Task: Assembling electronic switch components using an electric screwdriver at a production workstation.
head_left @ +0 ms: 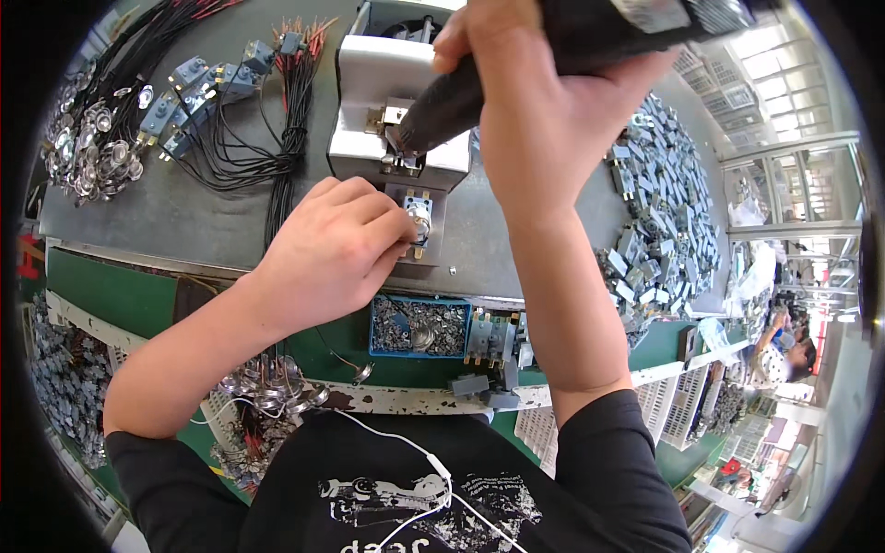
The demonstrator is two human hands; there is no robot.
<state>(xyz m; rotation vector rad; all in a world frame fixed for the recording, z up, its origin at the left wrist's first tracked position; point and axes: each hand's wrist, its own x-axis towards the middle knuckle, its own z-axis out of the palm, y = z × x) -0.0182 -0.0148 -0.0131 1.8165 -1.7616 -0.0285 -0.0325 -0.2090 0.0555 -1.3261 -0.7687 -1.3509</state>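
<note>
My right hand (576, 101) is wrapped round a thick black power screwdriver (461, 101), held slanting down to the left. Its tip meets the small metal parts at the front of a white-sided fixture (373, 78). Below that tip, a small blue-grey switch block (419, 201) with brass tabs lies on the fixture's metal base. My left hand (336, 244) is closed, thumb and fingertips pinching at a round silver metal part (420, 221) on this block. The fingers partly hide that contact.
Black wires (290, 147) with red ends and several grey switches (194, 97) lie at left, beside silver round parts (97, 152). A blue tray (371, 336) of small metal pieces stands near me. Grey switches (659, 203) are heaped at right. Another person (779, 359) sits far right.
</note>
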